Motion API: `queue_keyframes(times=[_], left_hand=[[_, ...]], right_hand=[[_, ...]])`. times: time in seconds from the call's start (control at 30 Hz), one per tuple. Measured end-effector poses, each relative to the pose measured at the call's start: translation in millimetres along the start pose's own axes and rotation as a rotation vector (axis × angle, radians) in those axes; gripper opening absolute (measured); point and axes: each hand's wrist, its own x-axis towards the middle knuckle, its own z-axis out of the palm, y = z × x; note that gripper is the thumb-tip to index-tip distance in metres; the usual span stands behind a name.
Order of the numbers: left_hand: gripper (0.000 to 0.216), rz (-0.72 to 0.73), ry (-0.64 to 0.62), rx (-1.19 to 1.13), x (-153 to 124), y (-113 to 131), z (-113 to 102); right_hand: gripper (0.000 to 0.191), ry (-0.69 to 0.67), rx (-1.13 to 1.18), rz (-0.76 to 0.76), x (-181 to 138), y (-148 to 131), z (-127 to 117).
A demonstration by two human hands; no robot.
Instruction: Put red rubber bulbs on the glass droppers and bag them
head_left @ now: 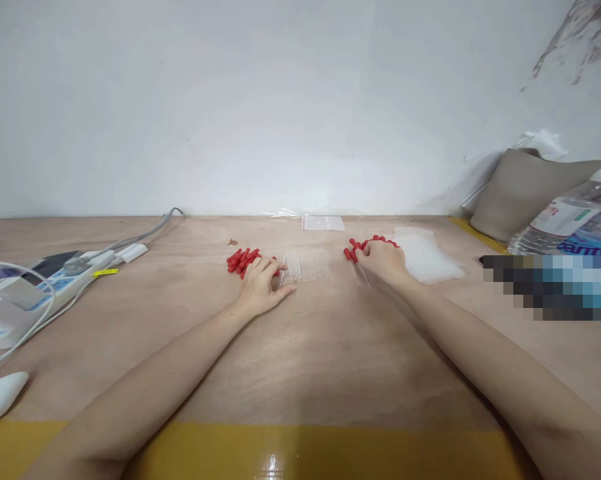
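My left hand [261, 288] rests on the table with fingers spread and thumb stretched out. Its fingertips reach over red rubber bulbs at the left end of a row of thin clear tubes [307, 265]. Just left of those fingers lies a pile of loose red bulbs [241, 261]. My right hand [384, 260] is curled, fingertips down, at a group of red-bulbed droppers [353, 243], whose clear tubes point toward me. What its fingertips grip, if anything, is hidden behind the hand.
Clear plastic bags [425, 255] lie right of my right hand. A small white packet [323, 223] sits near the wall. A power strip [75, 275] with cables and a white mouse [3, 398] are at left; a water bottle [555, 220] stands at right.
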Motion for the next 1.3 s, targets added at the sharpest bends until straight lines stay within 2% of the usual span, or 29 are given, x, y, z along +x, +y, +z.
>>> queue_keyframes(times=[0.17, 0.37, 0.47, 0.57, 0.7, 0.9, 1.07, 1.3], left_hand=[[0.035, -0.05, -0.055, 0.024, 0, -2, -5], [0.031, -0.121, -0.077, 0.074, 2, -6, -2], [0.033, -0.148, -0.065, 0.097, 4, -5, 1], [0.036, -0.149, -0.028, 0.137, 6, -4, 2], [0.024, -0.13, 0.014, 0.212, 8, -9, -4], [0.016, -0.05, -0.088, 0.28, 6, -22, -11], [0.013, -0.048, -0.07, 0.287, 6, -23, -7], [0.011, -0.112, 0.031, 0.138, 5, -17, -7]], right_hand=[[0.031, 0.006, -0.083, 0.023, 8, 4, 15], [0.041, 0.026, -0.115, -0.101, -1, -6, 13], [0.037, -0.068, -0.049, -0.14, -5, -21, 12], [0.034, -0.155, 0.003, -0.112, -3, -36, 14], [0.032, -0.244, 0.066, -0.037, 5, -50, 19], [0.033, -0.311, 0.087, 0.002, 15, -58, 24], [0.031, -0.294, 0.095, -0.006, 14, -62, 25], [0.031, -0.14, 0.193, -0.144, -2, -51, 11]])
